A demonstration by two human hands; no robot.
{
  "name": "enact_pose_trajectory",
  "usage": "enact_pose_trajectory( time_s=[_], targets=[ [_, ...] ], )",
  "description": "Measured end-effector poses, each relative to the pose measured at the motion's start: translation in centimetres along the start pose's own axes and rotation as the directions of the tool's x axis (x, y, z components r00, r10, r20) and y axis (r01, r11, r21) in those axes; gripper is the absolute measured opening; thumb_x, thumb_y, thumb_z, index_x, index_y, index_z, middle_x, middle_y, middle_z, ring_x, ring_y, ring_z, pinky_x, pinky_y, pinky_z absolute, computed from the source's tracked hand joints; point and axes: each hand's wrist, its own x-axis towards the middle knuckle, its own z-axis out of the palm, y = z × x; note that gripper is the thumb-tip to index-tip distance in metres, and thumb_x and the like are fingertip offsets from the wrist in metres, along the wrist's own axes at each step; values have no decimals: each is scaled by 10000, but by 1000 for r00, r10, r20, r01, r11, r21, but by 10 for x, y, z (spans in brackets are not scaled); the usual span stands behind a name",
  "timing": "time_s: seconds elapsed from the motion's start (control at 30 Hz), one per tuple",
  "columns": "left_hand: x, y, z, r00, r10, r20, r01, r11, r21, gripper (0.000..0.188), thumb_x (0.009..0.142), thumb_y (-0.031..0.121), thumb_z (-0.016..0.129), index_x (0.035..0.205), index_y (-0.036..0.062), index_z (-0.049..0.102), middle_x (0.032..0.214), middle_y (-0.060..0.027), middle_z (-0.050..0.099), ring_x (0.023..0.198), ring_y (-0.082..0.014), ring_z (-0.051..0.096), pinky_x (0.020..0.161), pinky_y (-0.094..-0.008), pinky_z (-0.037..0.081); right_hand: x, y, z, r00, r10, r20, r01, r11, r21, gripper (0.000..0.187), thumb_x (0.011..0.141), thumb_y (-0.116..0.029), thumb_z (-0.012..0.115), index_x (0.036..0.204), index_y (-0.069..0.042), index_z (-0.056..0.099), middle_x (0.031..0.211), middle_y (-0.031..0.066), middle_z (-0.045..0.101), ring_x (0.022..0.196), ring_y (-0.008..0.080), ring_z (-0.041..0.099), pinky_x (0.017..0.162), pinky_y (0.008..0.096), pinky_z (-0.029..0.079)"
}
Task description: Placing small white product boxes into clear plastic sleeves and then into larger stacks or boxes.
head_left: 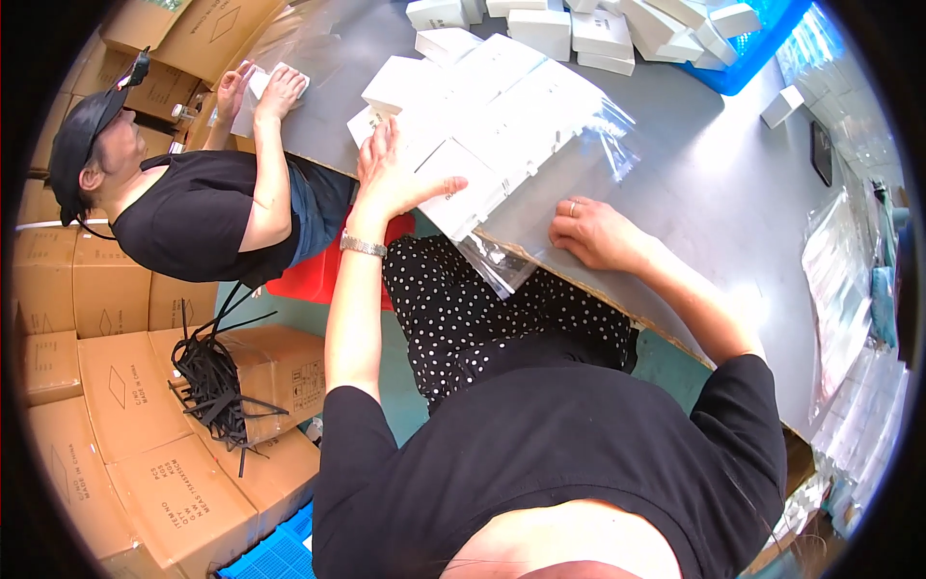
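White cardboard boxes [511, 106] lie side by side in a flat block in front of me, at the table's near edge. My left hand [391, 179] lies spread over the left side of this block, thumb apart, touching a white box [451, 174]. Around the block is a clear plastic bag [550, 188], with a loose end [497, 265] hanging over the table edge. Close to the bag's right side, my right hand [598, 234] rests on the table with curled fingers and a ring. Its fingertips are tucked under, so whatever they hold is hidden.
More white boxes [540, 34] are heaped at the far side, by a blue crate [738, 72]. A black phone [821, 154] and plastic bags [834, 289] lie at the right. A co-worker [193, 193] handles a white item at the left. Brown cartons [135, 376] stand behind.
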Motion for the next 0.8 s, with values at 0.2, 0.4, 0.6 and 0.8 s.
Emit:
enact_pose_trajectory(
  time_s=[0.2,0.4,0.6,0.8],
  targets=[
    [15,-15,-8,995,-41,-93,42,999,3,1152,677,767,692,1439,-35,370,1418,-254,443,1341,-385,412,1107,-483,322,44,-35,12,994,-106,-34,106,994,27,377,869,-145,634,1231,-62,567,1079,110,621,1063,312,566,911,415,482],
    [21,-13,-8,973,65,-223,-136,939,-316,695,912,638,519,1217,15,569,1115,-207,650,1063,-358,603,924,-451,446,71,-40,50,976,21,-216,-7,998,69,239,858,-170,713,992,-33,570,921,122,630,679,307,633,576,394,515],
    [21,-13,3,954,35,-297,-122,952,-280,739,943,622,467,1300,-22,536,1184,-235,618,1075,-398,574,946,-452,427,91,-49,62,932,-1,-362,-54,988,-142,237,874,-208,680,787,-60,517,678,95,547,532,246,585,451,352,473],
    [27,-24,26,930,50,-364,-136,967,-214,753,952,603,461,1351,-34,499,1269,-262,572,1152,-425,520,996,-483,403,91,-41,60,878,42,-477,-85,994,-69,216,874,-199,673,782,-68,527,710,93,570,576,255,611,501,364,498]
  ],
)
